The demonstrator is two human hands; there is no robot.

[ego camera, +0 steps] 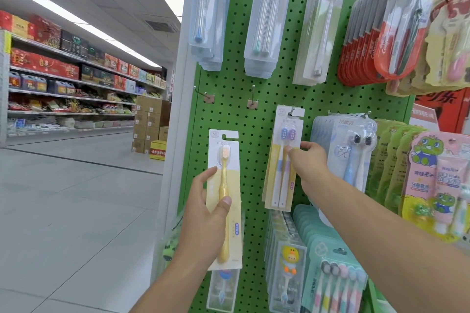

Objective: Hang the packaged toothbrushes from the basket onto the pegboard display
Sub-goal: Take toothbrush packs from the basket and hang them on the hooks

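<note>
- The green pegboard [229, 79] is standing at the end of a shop aisle, carrying rows of hanging packs above and below a middle row with two bare hooks.
- The left hand [203, 213] is gripping a single yellow pack [225, 198] below those hooks, thumb across the front and fingers curled round the left edge; the pack is standing upright, long axis vertical, its hang slot at the top.
- The right hand [309, 162] is pinching the right edge of a twin pack [282, 160], which appears to be hanging already on its own hook, right of the bare ones.
- The left bare hook [203, 93] is sitting above the yellow pack's slot and slightly to its left; the next bare hook [253, 95] is up and to the right.
- Judged from this, the yellow pack is needing a lift straight up, and the left hand is the nearer one for either bare hook.
- The basket is not showing in view.
</note>
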